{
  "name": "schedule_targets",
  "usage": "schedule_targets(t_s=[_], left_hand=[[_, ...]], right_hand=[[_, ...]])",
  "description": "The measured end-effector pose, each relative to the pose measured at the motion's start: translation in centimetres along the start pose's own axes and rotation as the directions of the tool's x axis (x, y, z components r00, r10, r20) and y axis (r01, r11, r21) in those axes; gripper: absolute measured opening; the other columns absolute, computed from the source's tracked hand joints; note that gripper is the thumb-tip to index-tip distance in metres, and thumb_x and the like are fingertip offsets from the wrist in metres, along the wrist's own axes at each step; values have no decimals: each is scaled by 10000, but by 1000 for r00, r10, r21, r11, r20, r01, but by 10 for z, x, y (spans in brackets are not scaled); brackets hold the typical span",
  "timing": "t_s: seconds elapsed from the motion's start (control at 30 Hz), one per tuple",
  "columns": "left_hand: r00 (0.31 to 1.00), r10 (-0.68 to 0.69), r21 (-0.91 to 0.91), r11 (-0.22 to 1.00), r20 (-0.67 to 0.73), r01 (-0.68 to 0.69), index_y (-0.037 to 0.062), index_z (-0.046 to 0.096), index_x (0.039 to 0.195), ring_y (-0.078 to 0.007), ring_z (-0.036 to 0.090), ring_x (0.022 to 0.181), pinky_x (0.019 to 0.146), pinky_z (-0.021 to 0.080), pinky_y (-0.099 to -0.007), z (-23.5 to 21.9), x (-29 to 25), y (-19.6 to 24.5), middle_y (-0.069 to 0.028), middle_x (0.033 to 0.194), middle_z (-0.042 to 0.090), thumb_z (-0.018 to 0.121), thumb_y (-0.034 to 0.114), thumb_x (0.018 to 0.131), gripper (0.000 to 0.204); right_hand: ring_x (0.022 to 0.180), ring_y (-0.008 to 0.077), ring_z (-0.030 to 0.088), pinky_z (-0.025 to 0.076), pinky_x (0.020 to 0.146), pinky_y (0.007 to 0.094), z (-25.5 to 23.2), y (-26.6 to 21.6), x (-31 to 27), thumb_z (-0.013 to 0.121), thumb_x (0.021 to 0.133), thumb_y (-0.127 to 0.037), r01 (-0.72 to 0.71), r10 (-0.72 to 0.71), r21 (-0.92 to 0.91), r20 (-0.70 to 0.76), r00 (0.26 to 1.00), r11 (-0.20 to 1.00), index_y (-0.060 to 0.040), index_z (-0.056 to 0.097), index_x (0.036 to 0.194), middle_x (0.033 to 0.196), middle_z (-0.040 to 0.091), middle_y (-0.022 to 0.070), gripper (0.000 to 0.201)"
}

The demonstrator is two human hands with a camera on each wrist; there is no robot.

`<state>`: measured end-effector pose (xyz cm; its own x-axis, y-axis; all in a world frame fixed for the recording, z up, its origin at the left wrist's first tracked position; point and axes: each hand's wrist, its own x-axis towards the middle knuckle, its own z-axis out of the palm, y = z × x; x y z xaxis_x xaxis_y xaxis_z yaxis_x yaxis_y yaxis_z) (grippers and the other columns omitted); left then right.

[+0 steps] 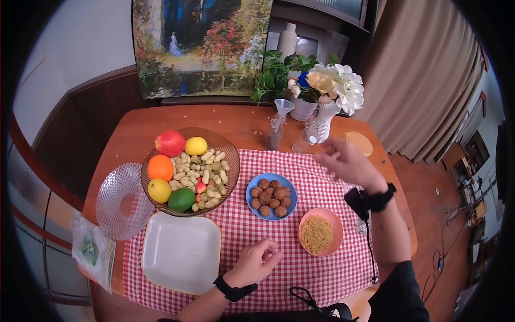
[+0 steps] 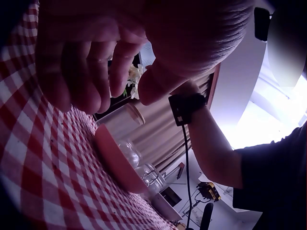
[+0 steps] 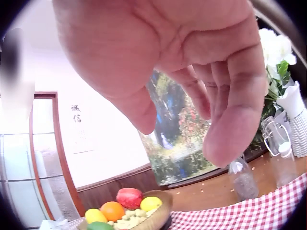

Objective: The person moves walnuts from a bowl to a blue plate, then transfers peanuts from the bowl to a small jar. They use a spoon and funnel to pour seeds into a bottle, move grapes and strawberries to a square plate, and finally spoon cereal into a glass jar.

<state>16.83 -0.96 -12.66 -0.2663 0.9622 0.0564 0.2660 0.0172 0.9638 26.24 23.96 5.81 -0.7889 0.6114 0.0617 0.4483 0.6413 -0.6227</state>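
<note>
My left hand [image 1: 254, 262] hovers low over the checkered cloth [image 1: 236, 225], its relaxed fingers holding nothing, below a blue plate [image 1: 250, 206] of walnuts [image 1: 273, 197]. My right hand [image 1: 348, 163] is raised above the cloth's right side, fingers loosely bent and nothing in them. Nearest to it are a clear glass bottle [image 1: 300, 144] and a white vase [image 1: 325, 129]. In the right wrist view the hand [image 3: 168, 43] hangs over the scene, thumb and fingers apart. A pink bowl [image 1: 337, 225] of small yellow pieces [image 1: 316, 234] sits between the hands.
At left are a brown basket [image 1: 233, 155] of fruit and peanuts, a clear glass bowl [image 1: 110, 206], a white tray [image 1: 182, 252] and a plastic bag [image 1: 96, 252]. A bottle with a funnel [image 1: 283, 106], flowers [image 1: 348, 88] and a round wooden lid [image 1: 358, 143] stand or lie at the back.
</note>
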Motion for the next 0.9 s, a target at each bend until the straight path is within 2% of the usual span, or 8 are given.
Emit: schedule_targets(t_s=[0.03, 0.23, 0.47, 0.57, 0.63, 0.8, 0.87, 0.9], left_hand=[[998, 46, -14, 999, -32, -46, 30, 564, 958, -143, 611, 617, 554, 484, -282, 2, -1, -3, -56, 772, 652, 653, 201, 850, 221], [998, 55, -16, 998, -34, -56, 26, 567, 966, -151, 620, 650, 575, 492, -284, -1, -3, 0, -72, 819, 652, 653, 170, 850, 204], [997, 70, 73, 995, -40, -67, 17, 575, 942, -205, 629, 691, 604, 498, -310, -5, -5, 5, -108, 822, 630, 650, 174, 843, 201], [999, 35, 77, 997, -26, -32, 19, 575, 936, -210, 618, 667, 588, 491, -316, -7, -6, 5, -111, 801, 617, 653, 172, 838, 197], [999, 37, 95, 995, -13, -36, 10, 571, 945, -263, 630, 714, 626, 499, -384, -9, -7, 7, -132, 824, 633, 628, 205, 856, 222], [998, 52, 80, 996, -19, -50, -5, 573, 957, -262, 632, 706, 618, 504, -374, -10, -5, 9, -139, 818, 632, 642, 185, 843, 232], [999, 53, 90, 995, -9, -52, -4, 573, 958, -262, 631, 694, 607, 503, -370, -11, -6, 9, -136, 812, 631, 647, 179, 838, 232], [999, 51, 91, 995, -8, -50, -4, 573, 958, -262, 631, 694, 607, 503, -370, -10, -6, 8, -136, 812, 631, 647, 179, 838, 232]], right_hand=[[796, 200, 647, 526, 589, 308, 4, -8, 13, 646, 851, -352, -117, 116, 61, 21, 993, 991, 89, 543, 1087, 876, 634, 172, 510], [706, 211, 649, 533, 538, 313, 49, 27, 95, 641, 839, -362, -140, 140, 22, -16, 990, 990, 100, 478, 1141, 920, 620, 180, 574], [704, 242, 666, 529, 632, 346, 81, 48, 153, 667, 809, -336, -191, 203, 97, -139, 969, 977, 99, 481, 1157, 956, 637, 212, 588], [718, 239, 673, 530, 648, 344, 92, 56, 166, 683, 792, -316, -194, 207, 87, -171, 963, 977, 64, 489, 1178, 954, 646, 212, 575], [718, 236, 672, 536, 640, 341, 98, 56, 171, 690, 785, -296, -220, 241, 132, -178, 954, 967, 54, 491, 1179, 958, 648, 203, 564], [711, 226, 669, 560, 598, 333, 102, 52, 179, 697, 777, -221, -269, 305, 194, -190, 933, 943, 34, 491, 1178, 963, 652, 181, 519], [641, 175, 644, 551, 511, 306, 104, 52, 181, 702, 799, -248, -235, 271, 198, -177, 946, 952, 37, 473, 1087, 808, 617, 119, 466], [641, 175, 644, 551, 511, 306, 105, 54, 182, 702, 799, -248, -236, 272, 201, -176, 946, 951, 37, 473, 1087, 808, 617, 119, 466]])
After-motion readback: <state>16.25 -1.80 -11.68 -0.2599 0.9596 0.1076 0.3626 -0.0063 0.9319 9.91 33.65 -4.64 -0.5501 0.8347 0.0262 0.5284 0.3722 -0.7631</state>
